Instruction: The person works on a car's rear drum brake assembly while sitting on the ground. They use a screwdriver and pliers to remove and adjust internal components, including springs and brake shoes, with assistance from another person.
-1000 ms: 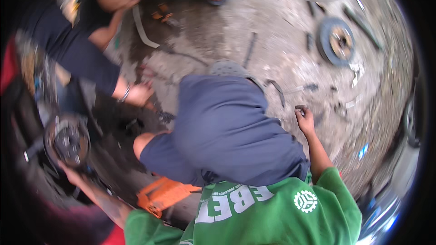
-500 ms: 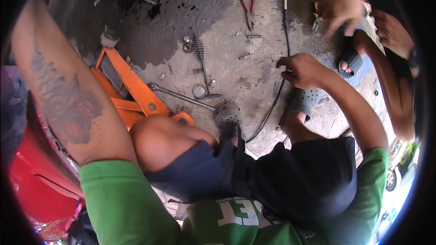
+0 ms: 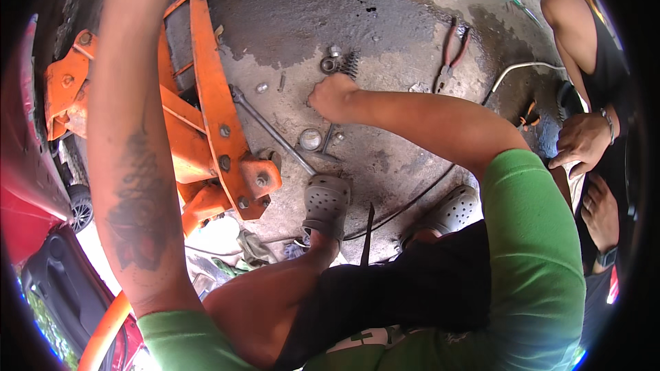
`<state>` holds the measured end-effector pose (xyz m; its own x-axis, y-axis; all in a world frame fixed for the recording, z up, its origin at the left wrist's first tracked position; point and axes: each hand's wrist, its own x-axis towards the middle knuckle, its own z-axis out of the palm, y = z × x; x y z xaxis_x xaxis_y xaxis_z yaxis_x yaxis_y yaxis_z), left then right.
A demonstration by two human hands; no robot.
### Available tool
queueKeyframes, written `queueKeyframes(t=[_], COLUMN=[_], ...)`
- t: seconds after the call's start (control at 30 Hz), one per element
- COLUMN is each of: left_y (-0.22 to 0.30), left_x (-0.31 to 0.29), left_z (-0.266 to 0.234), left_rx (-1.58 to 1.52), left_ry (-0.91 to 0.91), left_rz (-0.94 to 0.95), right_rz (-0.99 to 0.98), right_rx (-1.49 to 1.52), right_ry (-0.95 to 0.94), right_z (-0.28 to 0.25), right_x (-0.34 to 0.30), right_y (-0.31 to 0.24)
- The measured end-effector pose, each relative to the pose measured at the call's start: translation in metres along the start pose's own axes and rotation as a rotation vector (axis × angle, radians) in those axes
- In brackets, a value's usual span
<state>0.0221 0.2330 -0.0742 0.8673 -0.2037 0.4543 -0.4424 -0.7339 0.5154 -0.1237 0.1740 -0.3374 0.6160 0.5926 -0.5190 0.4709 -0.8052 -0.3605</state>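
My right hand (image 3: pixel 333 97) is down at the floor with its fingers curled closed. It covers the middle of a thin metal rod (image 3: pixel 328 132), whose crossbar end shows below the hand and whose coil spring (image 3: pixel 350 64) shows above it. What the fingers grip is hidden. Just above lie a ring-shaped metal part (image 3: pixel 328 65) and a nut (image 3: pixel 335 50). A round metal cap (image 3: pixel 310 139) sits below the hand, and a long wrench (image 3: pixel 275 130) slants to the left. My left forearm reaches past the top edge, so that hand is out of sight.
An orange steel frame (image 3: pixel 206 82) with bolts and a wheel stands at left, beside a red vehicle body (image 3: pixel 31 199). Red-handled pliers (image 3: pixel 452 58) and a cable (image 3: pixel 419 198) lie on the stained concrete. At right are another person's hands (image 3: pixel 581 141) and bent knee (image 3: pixel 567 14).
My right hand has moved left from above my right shoe to the rod and spring, its fingers now closed. The view has shifted left, showing more of the orange frame. The other person's hands have drawn back.
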Motion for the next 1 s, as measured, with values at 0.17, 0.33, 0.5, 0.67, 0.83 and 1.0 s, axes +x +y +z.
queueKeyframes(t=[0.17, 0.33, 0.5, 0.67, 0.83, 1.0], left_y=[-0.077, -0.108, -0.094, -0.082, -0.068, -0.056], left_x=[-0.055, -0.095, -0.087, -0.065, -0.037, -0.034], left_z=[0.026, 0.091, 0.119, 0.122, 0.123, 0.107], left_rx=[-0.206, -0.285, -0.925, -1.121, -1.394, -1.487], left_ry=[-0.712, -1.263, -0.983, -0.91, -0.719, -0.686], left_rz=[-0.057, -0.07, -0.496, -0.507, -0.473, -0.501], right_rz=[0.002, 0.115, 0.204, 0.338, 0.39, 0.258], right_rx=[0.173, 1.273, 1.481, 1.049, 0.959, 0.999], right_ry=[0.065, 0.359, 0.683, 0.754, 0.746, 0.771], right_z=[0.011, -0.029, -0.076, -0.127, -0.165, -0.169], right_x=[-0.003, -0.042, -0.077, -0.1, -0.131, -0.154], right_y=[0.01, 0.068, 0.105, 0.098, 0.09, 0.079])
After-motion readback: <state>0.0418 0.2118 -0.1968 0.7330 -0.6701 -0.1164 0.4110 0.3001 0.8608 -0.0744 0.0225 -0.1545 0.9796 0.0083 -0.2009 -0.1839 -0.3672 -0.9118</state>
